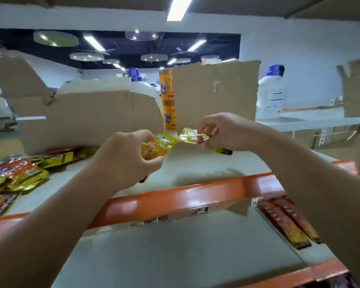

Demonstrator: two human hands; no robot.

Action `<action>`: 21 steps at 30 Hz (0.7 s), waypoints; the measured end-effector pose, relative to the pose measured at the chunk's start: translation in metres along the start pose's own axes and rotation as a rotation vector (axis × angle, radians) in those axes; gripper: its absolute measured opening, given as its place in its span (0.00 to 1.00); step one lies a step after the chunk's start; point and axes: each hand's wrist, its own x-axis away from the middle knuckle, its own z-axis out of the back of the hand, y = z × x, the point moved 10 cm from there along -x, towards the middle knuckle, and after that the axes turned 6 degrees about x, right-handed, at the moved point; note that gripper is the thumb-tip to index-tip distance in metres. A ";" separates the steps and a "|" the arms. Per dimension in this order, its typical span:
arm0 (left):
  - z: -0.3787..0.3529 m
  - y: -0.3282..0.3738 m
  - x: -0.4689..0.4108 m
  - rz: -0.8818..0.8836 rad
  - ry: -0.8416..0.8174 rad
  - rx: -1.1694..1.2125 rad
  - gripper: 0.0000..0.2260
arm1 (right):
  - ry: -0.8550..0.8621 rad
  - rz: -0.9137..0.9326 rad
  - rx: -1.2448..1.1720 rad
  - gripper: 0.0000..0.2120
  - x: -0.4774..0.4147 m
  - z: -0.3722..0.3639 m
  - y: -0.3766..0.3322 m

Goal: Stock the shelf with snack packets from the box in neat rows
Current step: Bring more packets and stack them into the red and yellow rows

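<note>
My left hand [125, 159] grips a small yellow and red snack packet [159, 147] above the white shelf [195, 165]. My right hand [220, 129] pinches a second yellow packet [190, 136] just to the right of the first; the two packets nearly touch. Several more red and yellow packets [17, 173] lie in a loose pile at the left end of the shelf. A brown cardboard box [87, 117] with raised flaps stands at the back of the shelf behind my hands.
An orange shelf edge [185, 196] runs across the front. The lower shelf [175, 246] holds long red packets [287, 221] at its right. Orange jars [167, 100] and white jugs [271, 92] stand behind the box. Another cardboard box [357, 88] sits far right.
</note>
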 end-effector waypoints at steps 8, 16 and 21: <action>-0.079 0.209 -0.005 -0.222 0.054 0.263 0.24 | 0.283 -0.218 -0.111 0.15 0.167 0.106 0.168; -0.186 0.398 0.011 -0.369 -0.077 0.556 0.29 | 0.420 -0.490 -0.042 0.10 0.335 0.172 0.321; -0.254 0.478 0.021 -0.475 -0.148 0.606 0.27 | 0.456 -0.662 -0.024 0.10 0.401 0.185 0.393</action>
